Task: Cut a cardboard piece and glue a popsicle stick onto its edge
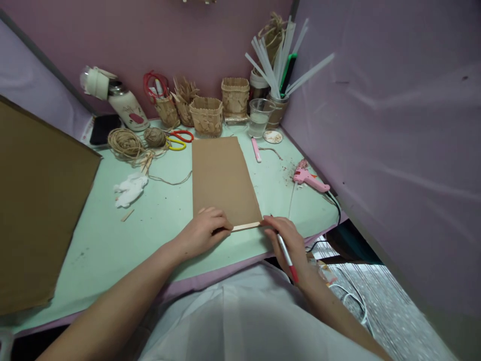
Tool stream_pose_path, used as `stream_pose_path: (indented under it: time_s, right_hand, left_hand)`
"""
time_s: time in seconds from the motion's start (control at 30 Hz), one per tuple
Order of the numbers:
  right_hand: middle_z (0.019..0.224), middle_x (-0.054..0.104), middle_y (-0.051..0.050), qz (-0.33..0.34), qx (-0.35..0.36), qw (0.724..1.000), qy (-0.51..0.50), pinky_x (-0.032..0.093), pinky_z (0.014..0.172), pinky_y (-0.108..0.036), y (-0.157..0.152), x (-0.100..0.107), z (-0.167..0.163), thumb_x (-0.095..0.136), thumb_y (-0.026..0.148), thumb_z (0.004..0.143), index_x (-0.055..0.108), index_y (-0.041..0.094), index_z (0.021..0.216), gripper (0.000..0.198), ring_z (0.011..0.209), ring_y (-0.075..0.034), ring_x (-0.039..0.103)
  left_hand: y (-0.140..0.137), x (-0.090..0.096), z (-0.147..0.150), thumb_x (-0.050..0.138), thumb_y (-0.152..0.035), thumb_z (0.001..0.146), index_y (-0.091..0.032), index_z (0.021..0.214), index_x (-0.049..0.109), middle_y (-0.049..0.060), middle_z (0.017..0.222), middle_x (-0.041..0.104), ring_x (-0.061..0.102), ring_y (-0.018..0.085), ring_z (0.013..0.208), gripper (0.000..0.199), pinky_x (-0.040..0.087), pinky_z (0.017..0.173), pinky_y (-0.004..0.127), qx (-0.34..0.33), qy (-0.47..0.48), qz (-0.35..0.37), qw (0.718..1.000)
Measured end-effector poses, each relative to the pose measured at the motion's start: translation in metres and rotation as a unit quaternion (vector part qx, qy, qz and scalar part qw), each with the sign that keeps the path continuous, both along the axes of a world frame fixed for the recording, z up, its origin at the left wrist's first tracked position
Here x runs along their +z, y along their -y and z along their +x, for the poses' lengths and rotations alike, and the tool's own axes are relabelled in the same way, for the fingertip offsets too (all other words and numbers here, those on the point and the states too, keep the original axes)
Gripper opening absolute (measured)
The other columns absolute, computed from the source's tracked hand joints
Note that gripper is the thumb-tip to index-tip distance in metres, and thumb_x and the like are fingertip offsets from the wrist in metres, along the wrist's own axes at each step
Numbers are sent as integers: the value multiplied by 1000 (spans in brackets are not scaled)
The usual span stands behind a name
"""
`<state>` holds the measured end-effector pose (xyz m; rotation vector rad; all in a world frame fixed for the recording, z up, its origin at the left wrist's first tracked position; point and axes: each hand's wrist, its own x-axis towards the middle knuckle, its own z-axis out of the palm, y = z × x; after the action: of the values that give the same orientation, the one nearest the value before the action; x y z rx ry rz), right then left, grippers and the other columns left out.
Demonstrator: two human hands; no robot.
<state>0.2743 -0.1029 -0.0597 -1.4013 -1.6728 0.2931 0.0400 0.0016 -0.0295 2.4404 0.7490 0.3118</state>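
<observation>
A small craft workspace, boxed in like a booth by plain purple walls (pixel 383 85). A bench draped in pale green cloth (pixel 165 200) carries making supplies: a pink plastic glue gun (pixel 311 180), a loose coil of tan twine (pixel 126 142), a bundle of long translucent white sticks (pixel 287 42), small textured tan baskets (pixel 206 118) and a flat brown cardboard sheet (pixel 221 175).

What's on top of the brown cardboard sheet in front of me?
Along the near edge of the cardboard sheet lies a pale wooden strip. Your left hand covers the sheet's near left corner, so what's underneath can't be seen.
</observation>
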Motion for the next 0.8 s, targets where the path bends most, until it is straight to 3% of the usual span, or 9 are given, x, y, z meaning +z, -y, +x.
stream_pose_path:
  time_s: [0.17,0.33,0.8]
  right_hand:
    - [105,72,-7,56,63,992,98,51,86,-38,-1,-20,2,53,12,92,60,26,125,36,105,-22,62]
    - [105,72,-8,64,61,992,85,54,87,-39,-2,-30,2,46,4,90,59,25,128,45,106,-22,62]
    - [104,72,-8,65,55,993,78,55,87,-40,-2,-35,2,46,3,89,59,25,128,46,105,-22,63]
  left_hand:
    - [0,0,0,55,-27,93,-22,93,69,2,87,63,55,17,87,15,35,79,33,5,-3,-7,1000]
    - [1,0,1,54,-26,93,-22,92,69,2,86,63,56,16,86,15,34,78,32,4,-1,0,1000]
    - [3,-2,2,53,-26,93,-21,89,67,1,84,62,56,16,83,16,33,75,31,-3,-12,42,999]
